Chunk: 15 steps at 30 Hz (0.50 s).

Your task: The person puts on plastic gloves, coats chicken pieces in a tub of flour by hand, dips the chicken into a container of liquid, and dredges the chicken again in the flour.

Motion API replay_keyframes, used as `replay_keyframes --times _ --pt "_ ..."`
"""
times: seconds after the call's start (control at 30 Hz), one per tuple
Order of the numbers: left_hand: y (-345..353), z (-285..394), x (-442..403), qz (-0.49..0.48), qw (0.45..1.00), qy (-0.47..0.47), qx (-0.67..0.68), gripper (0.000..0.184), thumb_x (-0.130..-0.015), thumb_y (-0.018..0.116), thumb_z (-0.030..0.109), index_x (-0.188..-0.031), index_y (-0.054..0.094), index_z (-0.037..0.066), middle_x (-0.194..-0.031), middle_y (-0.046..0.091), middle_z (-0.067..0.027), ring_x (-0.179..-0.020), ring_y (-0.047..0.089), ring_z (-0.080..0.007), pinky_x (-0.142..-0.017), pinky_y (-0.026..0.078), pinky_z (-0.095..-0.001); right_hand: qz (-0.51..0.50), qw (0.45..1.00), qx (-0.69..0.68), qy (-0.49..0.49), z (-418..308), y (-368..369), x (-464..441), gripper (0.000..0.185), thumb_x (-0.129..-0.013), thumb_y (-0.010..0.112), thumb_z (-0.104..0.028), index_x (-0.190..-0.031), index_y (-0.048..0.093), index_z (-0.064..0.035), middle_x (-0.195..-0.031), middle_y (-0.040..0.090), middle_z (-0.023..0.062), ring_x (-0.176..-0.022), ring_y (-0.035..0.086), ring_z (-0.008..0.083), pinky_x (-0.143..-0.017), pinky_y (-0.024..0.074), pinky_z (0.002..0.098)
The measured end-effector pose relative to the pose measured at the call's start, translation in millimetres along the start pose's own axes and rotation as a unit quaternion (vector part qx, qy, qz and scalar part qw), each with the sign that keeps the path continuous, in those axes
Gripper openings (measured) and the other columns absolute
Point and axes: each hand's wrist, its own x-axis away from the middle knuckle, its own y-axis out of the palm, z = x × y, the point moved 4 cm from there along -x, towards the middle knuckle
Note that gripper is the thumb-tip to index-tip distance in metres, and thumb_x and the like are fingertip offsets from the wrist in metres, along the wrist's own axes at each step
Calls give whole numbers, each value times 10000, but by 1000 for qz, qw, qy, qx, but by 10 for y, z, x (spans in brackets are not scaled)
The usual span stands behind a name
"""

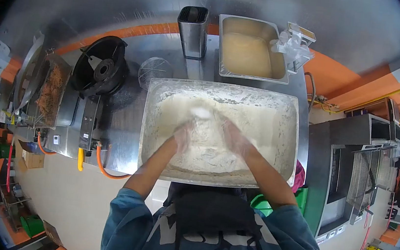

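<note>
A wide metal tray (224,87) takes up the near right part of the steel counter (122,133), and white powder (203,157) covers its floor. Both hands are inside its walls: the left hand (182,137) over the left-middle part of the powder, the right hand (234,136) a little right of centre, with a strip of powder between them. Both are motion-blurred, so I cannot tell how far the fingers are bent or whether either has hold of any powder; a blurred bright white patch shows just beyond the left one. Each hand has room to its own side wall, and more powder lies toward the far rim. The forearms cross the near rim, which sits close to the person's front. On the right, the tray reaches almost to the counter's edge; on the left, a strip of steel surface separates it from the black burner (100,67). Past the far rim, the space is tighter: a wire strainer (155,73) lies just beside the far left corner, an upright metal holder (192,34) stands farther back, and a deep pan (253,78) of tan liquid (246,54) sits just behind.
</note>
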Motion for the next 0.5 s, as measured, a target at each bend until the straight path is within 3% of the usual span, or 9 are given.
replay_keyframes --times 0.03,0.13,0.2,0.23,0.3,0.37,0.43,0.5 --pt "-76 68 -18 22 999 18 -46 505 -840 359 419 -1178 409 47 -1185 425 -84 -985 460 -214 -836 380 -373 -15 999 29 0 -82 -42 25 532 -877 268 -410 -1296 230 -84 -1338 219 118 -1246 162 217 -1014 155 328" --pt "-370 303 -108 84 980 81 -163 537 -839 350 447 -1187 404 41 -1181 429 -85 -1061 406 -197 -890 329 -316 88 985 82 123 -42 -346 19 506 -874 295 -400 -1288 262 -111 -1316 259 123 -1223 217 237 -1005 182 338" --pt "-549 319 -314 127 962 130 -204 560 -827 367 447 -1187 392 19 -1199 415 -95 -1058 410 -220 -894 334 -332 116 943 308 47 338 -942 -49 512 -870 322 -391 -1281 270 -90 -1307 279 120 -1212 240 249 -997 201 344" --pt "-637 302 -418 149 951 152 -224 572 -821 376 447 -1187 387 7 -1209 407 -100 -1056 413 -232 -896 336 -340 117 991 -45 47 390 -819 -93 516 -864 342 -378 -1282 266 -85 -1301 293 117 -1213 242 247 -1002 180 331" --pt "-741 213 -661 186 929 162 -277 589 -815 376 466 -1192 383 14 -1209 405 -102 -1067 401 -233 -905 323 -335 123 955 267 -48 404 -618 -232 511 -871 324 -378 -1285 260 -87 -1306 288 107 -1220 228 226 -1002 173 317" --pt "-652 105 -880 193 921 152 -302 606 -808 375 485 -1197 379 20 -1210 404 -104 -1078 389 -234 -914 309 -331 134 947 284 -72 386 -378 -398 499 -879 302 -365 -1285 257 -78 -1308 284 105 -1221 226 212 -1001 172 306" --pt "-483 96 -853 162 936 135 -281 623 -802 375 503 -1202 374 26 -1211 402 -107 -1089 377 -235 -923 295 -327 146 989 2 -16 126 64 -420 483 -890 275 -340 -1282 256 -59 -1308 281 110 -1217 236 205 -1000 177 297" --pt "-410 203 -528 103 963 120 -217 641 -795 375 522 -1208 370 32 -1211 400 -109 -1100 365 -236 -932 282 -323 90 978 176 -62 -3 -24 -340 423 -887 295 -247 -1253 283 -36 -1270 317 121 -1168 300 209 -989 202 312"
